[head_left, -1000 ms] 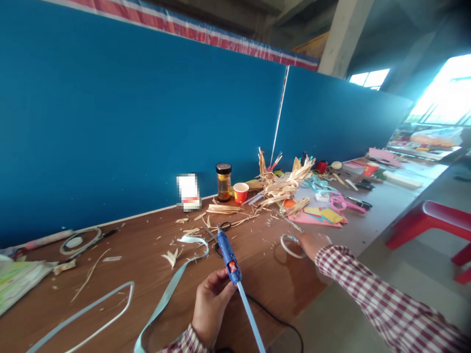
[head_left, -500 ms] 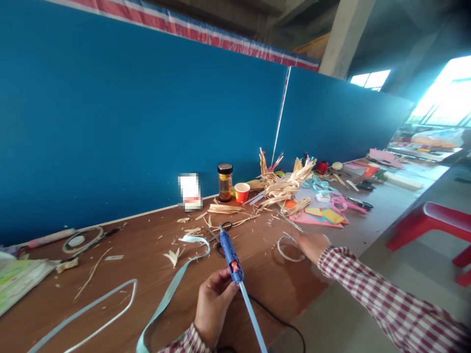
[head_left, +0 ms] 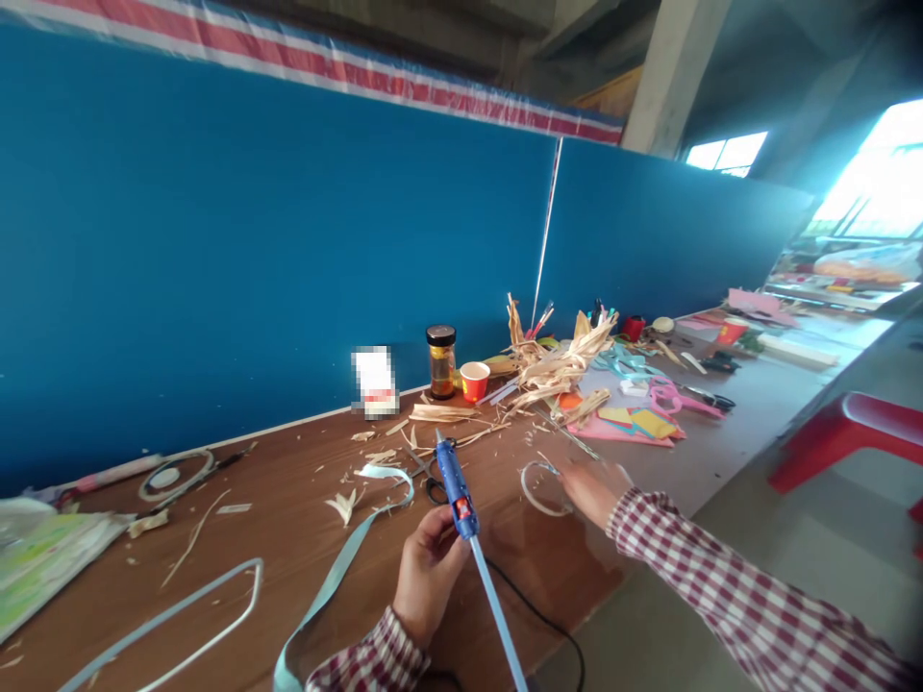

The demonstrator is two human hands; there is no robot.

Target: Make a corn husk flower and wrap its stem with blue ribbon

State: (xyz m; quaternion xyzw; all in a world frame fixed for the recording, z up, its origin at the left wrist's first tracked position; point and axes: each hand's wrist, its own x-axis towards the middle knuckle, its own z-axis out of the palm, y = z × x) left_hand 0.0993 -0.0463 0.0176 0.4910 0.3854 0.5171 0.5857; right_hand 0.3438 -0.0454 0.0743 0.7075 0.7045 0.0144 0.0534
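My left hand (head_left: 422, 572) is closed around the blue hot glue gun (head_left: 450, 471), whose nozzle points away from me. A long pale glue stick (head_left: 494, 601) sticks out of its back end. To the right, my right hand (head_left: 589, 488) pinches the edge of a thin white ring (head_left: 529, 492), held just over the table. Its fingertips are partly hidden. Black-handled scissors (head_left: 436, 491) lie behind the glue gun. A light blue ribbon (head_left: 333, 577) runs along the table left of my left hand.
Dry corn husks (head_left: 555, 370) are heaped at the back beside a red paper cup (head_left: 474, 383) and a jar (head_left: 441, 365). Pink scissors (head_left: 667, 396) and coloured paper lie right. A bent white tube (head_left: 209, 586) is at front left; a red stool (head_left: 851, 432) stands beyond the table's edge.
My right hand has moved left with the white ring, bringing it closer to the glue gun. The glue gun has shifted only slightly in my left hand's grip, and the view has tilted a little.
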